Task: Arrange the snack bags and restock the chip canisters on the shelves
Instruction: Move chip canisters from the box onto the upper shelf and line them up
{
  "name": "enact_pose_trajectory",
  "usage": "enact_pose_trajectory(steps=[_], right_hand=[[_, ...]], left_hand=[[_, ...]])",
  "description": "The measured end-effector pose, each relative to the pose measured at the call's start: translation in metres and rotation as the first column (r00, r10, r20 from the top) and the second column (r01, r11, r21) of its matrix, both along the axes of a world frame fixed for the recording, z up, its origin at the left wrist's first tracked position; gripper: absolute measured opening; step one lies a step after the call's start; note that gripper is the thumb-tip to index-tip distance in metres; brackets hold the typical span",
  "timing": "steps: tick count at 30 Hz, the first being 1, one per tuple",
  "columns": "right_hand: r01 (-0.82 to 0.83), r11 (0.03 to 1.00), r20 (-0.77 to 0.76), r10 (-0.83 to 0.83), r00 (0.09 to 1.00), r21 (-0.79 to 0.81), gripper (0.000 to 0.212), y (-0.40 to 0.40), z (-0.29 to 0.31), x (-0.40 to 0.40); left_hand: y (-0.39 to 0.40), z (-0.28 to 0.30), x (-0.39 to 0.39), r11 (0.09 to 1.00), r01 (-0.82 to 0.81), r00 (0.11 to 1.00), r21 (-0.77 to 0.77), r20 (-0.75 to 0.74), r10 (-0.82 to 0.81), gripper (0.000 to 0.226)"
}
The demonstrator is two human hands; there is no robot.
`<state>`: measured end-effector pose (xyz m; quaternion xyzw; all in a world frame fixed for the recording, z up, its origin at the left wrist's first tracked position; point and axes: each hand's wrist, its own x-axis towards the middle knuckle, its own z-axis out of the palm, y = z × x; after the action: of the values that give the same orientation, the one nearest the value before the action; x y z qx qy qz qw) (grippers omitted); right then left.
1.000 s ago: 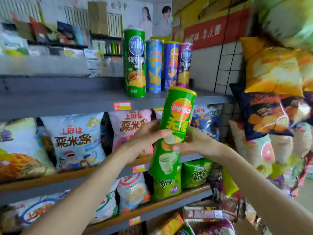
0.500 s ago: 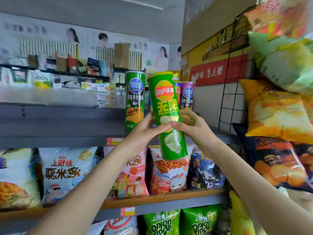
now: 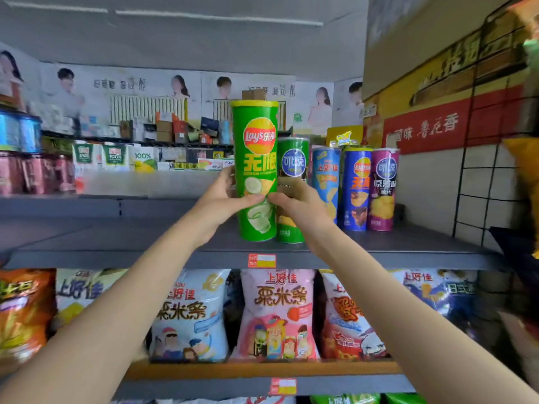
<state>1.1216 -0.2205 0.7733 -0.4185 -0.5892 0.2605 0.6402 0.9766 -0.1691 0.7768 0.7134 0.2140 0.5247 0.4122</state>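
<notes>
Shelf [image 3: 116, 237] bare leftward — canisters [image 3: 354, 188] crowd right.

The light is even and fairly bright, soft, with no hard shadows; only a faint shade lies under the top shelf [image 3: 116, 259]. The green can [image 3: 256, 170] at centre reads sharp. Toward the edges things smear: the bags [image 3: 525, 176] at far right and the cans [image 3: 20, 135] at far left blur. The wide lens bows the wire grid [image 3: 478, 182] and stretches the forearms.
</notes>
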Motion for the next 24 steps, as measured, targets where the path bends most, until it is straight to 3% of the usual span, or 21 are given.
enact_pose_trajectory(steps=[6, 12, 18, 22, 24], right_hand=[[0.019, 0.992, 0.028, -0.016, 0.999, -0.127, 0.040, 0.038, -0.002, -0.033], [0.105, 0.954, 0.044, -0.097, 0.994, -0.281, 0.047, 0.072, -0.006, -0.052], [0.152, 0.910, -0.073, -0.195, 0.978, -0.386, 0.049, 0.111, -0.005, -0.049], [0.191, 0.902, -0.080, -0.239, 0.968, -0.388, 0.049, 0.133, -0.006, -0.045], [0.197, 0.897, -0.094, -0.253, 0.963, -0.396, 0.040, 0.141, -0.005, -0.043]], left_hand=[[0.043, 0.002, -0.031, 1.000, -0.027, 0.990, -0.012, -0.142, 0.025, 0.060], [0.089, -0.005, -0.028, 0.996, -0.018, 0.986, -0.084, -0.167, 0.003, 0.061], [0.129, -0.003, -0.016, 0.982, 0.035, 0.961, -0.185, -0.262, -0.084, 0.053], [0.157, -0.004, -0.011, 0.984, 0.019, 0.905, -0.175, -0.416, -0.092, 0.071], [0.167, -0.006, -0.003, 0.989, -0.018, 0.894, -0.147, -0.445, -0.050, 0.059]])
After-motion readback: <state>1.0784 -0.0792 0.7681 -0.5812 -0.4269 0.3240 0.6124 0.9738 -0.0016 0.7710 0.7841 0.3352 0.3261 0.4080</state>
